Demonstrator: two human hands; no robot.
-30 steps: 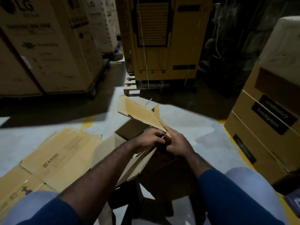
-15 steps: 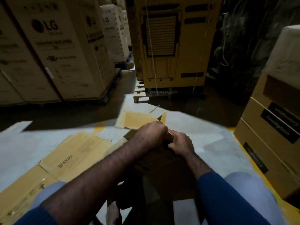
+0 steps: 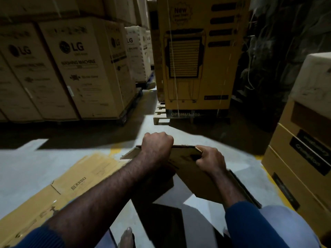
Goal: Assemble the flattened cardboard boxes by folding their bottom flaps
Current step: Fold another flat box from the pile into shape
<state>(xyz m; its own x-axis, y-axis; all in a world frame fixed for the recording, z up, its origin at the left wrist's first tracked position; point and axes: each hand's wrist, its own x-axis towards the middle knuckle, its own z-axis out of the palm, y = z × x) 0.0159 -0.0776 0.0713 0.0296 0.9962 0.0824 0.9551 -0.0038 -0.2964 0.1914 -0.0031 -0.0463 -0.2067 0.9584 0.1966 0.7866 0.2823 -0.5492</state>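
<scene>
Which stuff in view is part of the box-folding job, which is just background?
Job: cardboard box, held at its top edge by left hand and right hand; flattened cardboard on the floor.
Background: LG cartons, yellow carton, right-side cartons.

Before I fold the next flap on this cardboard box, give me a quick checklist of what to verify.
1. Left hand grips the top edge of the cardboard box: ok.
2. Right hand grips the same edge: ok.
3. Bottom flaps folded in: cannot tell, that end is hidden in shadow.
4. Box opened out square: cannot tell.
5. Another flattened box lies on the floor to the left: ok.
</scene>
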